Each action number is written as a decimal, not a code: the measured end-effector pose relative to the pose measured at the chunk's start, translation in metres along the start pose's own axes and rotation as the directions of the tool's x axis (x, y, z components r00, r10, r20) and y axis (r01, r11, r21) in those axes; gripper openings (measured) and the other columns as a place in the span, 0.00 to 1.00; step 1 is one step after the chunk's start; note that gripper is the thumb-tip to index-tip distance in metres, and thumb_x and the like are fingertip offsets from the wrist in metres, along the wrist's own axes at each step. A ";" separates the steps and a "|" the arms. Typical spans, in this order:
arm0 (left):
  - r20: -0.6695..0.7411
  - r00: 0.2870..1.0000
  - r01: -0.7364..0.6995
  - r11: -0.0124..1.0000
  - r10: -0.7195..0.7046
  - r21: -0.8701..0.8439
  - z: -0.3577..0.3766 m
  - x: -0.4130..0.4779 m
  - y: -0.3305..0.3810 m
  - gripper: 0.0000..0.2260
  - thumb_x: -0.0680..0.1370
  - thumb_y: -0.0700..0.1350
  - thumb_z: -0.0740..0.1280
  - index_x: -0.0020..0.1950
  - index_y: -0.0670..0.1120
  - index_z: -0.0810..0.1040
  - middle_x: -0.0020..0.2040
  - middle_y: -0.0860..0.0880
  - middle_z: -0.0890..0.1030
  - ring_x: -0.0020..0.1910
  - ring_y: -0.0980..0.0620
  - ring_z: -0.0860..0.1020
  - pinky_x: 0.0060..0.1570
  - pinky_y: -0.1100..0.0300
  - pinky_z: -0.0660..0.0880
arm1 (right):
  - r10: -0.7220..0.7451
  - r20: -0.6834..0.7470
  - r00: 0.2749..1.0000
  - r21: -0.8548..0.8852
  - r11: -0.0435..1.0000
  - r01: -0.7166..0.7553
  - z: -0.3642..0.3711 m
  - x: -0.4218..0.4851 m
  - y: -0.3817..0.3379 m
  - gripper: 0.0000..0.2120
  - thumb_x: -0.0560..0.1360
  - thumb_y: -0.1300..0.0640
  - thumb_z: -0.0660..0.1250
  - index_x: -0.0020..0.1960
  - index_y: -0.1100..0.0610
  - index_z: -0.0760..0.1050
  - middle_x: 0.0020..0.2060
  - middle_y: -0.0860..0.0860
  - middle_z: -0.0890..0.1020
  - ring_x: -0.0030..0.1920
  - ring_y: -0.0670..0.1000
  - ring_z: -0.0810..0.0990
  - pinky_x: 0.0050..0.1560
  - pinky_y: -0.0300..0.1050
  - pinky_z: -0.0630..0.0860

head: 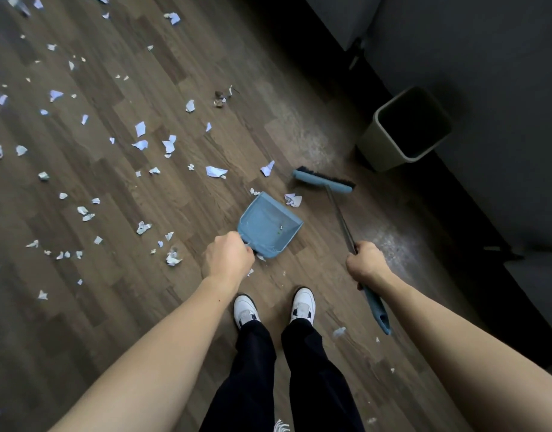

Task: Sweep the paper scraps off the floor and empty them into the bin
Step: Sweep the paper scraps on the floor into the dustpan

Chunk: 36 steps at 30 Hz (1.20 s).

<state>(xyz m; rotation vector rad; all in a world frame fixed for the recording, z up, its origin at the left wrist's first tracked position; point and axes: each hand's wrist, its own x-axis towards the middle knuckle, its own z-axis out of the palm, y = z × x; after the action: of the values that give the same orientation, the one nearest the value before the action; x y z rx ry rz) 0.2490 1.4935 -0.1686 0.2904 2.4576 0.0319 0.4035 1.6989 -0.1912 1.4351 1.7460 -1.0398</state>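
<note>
Mostly, paper scraps (215, 171) are seen strewn over the wooden floor (128, 307) to the left of the blue dustpan (268, 226) and beyond it, thinning out towards its right. One crumpled scrap (292, 199) lies just beside the dustpan's far right corner, a smaller one (254, 191) sits at its far left corner, and another (172, 258) lies near its left side. A darker bit of litter (220, 99) lies well beyond it. The broom head (323, 181) is set down on the floor beyond and to the right of the dustpan, apart from it, with dark bristles turned away. The bin (374, 141) stands farther right of the dustpan, against dark furniture (486, 57); its inside is too dark to be made out. Two white shoes (245, 310) are planted just on the near side of the dustpan, with a few scraps lying to the right of them.

Bare floor is left between the dustpan and the bin, crossed only by the broom. The furniture closes off the whole right side.

The dustpan rests flat with its lip pointed away, and only tiny specks are seen inside it. Its handle is gripped at the near left corner by the left hand (229, 258), fingers curled round and hiding it. The broom's shaft is gripped by the right hand (366, 263), wrapped tight where thin metal meets the blue grip.
</note>
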 end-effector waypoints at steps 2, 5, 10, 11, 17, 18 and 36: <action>0.000 1.000 -0.004 1.000 0.004 0.002 0.001 -0.001 0.002 0.09 0.77 0.46 0.62 0.51 0.45 0.79 0.50 0.42 0.81 0.50 0.39 0.79 0.46 0.54 0.74 | 0.020 -0.006 1.000 -0.026 0.999 -0.020 0.003 0.007 0.003 0.13 0.78 0.64 0.57 0.61 0.62 0.70 0.49 0.62 0.77 0.36 0.60 0.82 0.24 0.45 0.79; -0.012 1.000 -0.005 1.000 0.005 0.008 0.002 -0.004 0.000 0.10 0.78 0.47 0.62 0.54 0.44 0.79 0.51 0.42 0.81 0.52 0.39 0.79 0.47 0.53 0.74 | 0.065 0.026 0.998 -0.082 0.995 -0.063 0.007 0.010 0.009 0.13 0.77 0.65 0.58 0.61 0.64 0.70 0.49 0.63 0.77 0.35 0.59 0.82 0.25 0.46 0.79; -0.027 0.999 -0.022 1.000 0.022 0.002 0.004 -0.007 0.001 0.10 0.78 0.47 0.63 0.54 0.44 0.78 0.52 0.41 0.81 0.52 0.38 0.79 0.48 0.52 0.75 | 0.071 0.110 0.991 -0.181 0.982 -0.051 0.019 -0.003 0.024 0.12 0.77 0.66 0.57 0.59 0.66 0.70 0.48 0.64 0.77 0.35 0.60 0.82 0.28 0.49 0.82; -0.031 0.999 -0.025 1.000 0.025 -0.001 0.004 -0.007 0.003 0.10 0.77 0.47 0.63 0.54 0.44 0.78 0.52 0.41 0.81 0.52 0.38 0.79 0.48 0.52 0.75 | 0.050 0.137 0.989 -0.202 0.979 -0.021 0.021 -0.006 0.027 0.13 0.77 0.66 0.56 0.59 0.66 0.71 0.48 0.63 0.77 0.35 0.60 0.82 0.26 0.48 0.81; -0.039 0.998 -0.039 0.999 0.039 -0.007 0.004 -0.012 0.010 0.10 0.77 0.46 0.63 0.54 0.43 0.78 0.50 0.42 0.81 0.51 0.39 0.79 0.46 0.53 0.75 | -0.037 0.201 0.979 -0.199 0.977 0.078 0.014 -0.029 0.038 0.15 0.76 0.65 0.54 0.59 0.63 0.74 0.39 0.61 0.77 0.24 0.56 0.77 0.19 0.40 0.72; -0.039 0.999 -0.039 0.999 0.038 -0.007 0.004 -0.012 0.010 0.10 0.77 0.46 0.63 0.53 0.43 0.78 0.50 0.42 0.81 0.50 0.39 0.79 0.46 0.54 0.75 | -0.042 0.191 0.981 -0.174 0.982 0.076 0.014 -0.032 0.038 0.15 0.76 0.65 0.54 0.58 0.63 0.75 0.39 0.61 0.77 0.24 0.57 0.76 0.19 0.40 0.72; -0.089 0.995 -0.042 0.999 0.044 0.020 0.004 -0.008 0.008 0.09 0.77 0.45 0.63 0.51 0.42 0.79 0.48 0.41 0.82 0.48 0.38 0.79 0.43 0.54 0.74 | -0.004 0.245 0.970 0.061 0.998 -0.011 0.043 -0.038 0.034 0.15 0.75 0.65 0.57 0.58 0.70 0.75 0.34 0.60 0.73 0.25 0.55 0.71 0.21 0.41 0.72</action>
<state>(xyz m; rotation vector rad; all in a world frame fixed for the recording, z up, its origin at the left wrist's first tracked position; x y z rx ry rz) 0.2594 1.4990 -0.1664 0.3565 2.5415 0.0424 0.4441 1.6467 -0.1849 1.2854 1.5452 -1.2234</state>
